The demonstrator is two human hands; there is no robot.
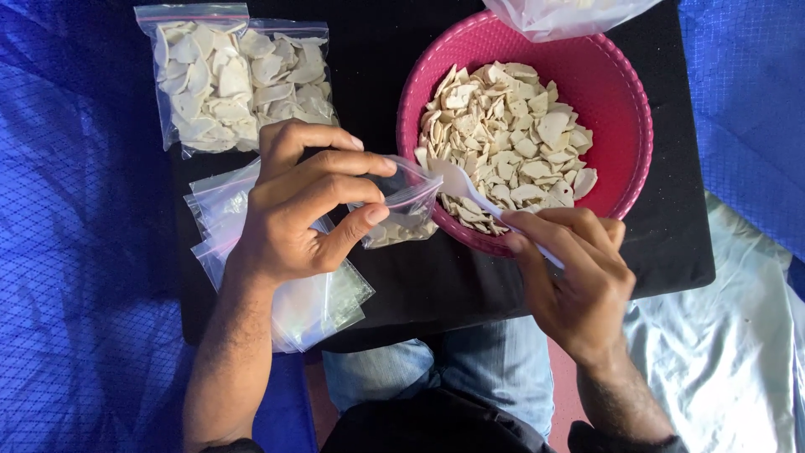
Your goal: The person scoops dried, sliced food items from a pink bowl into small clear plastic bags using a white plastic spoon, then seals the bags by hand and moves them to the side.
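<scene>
Head: bag (402,210) between left fingers (352,180)

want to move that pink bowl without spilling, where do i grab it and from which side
Grip the pink bowl by its bare rim on the far-right side, coming in from the right. The near rim is taken up by the white spoon, the right hand and the small open bag in the left hand.

Bowl of chips (616,101) at two o'clock on the board (419,285) — filled bags (239,80) at ten, empty bags (323,306) at eight.
</scene>
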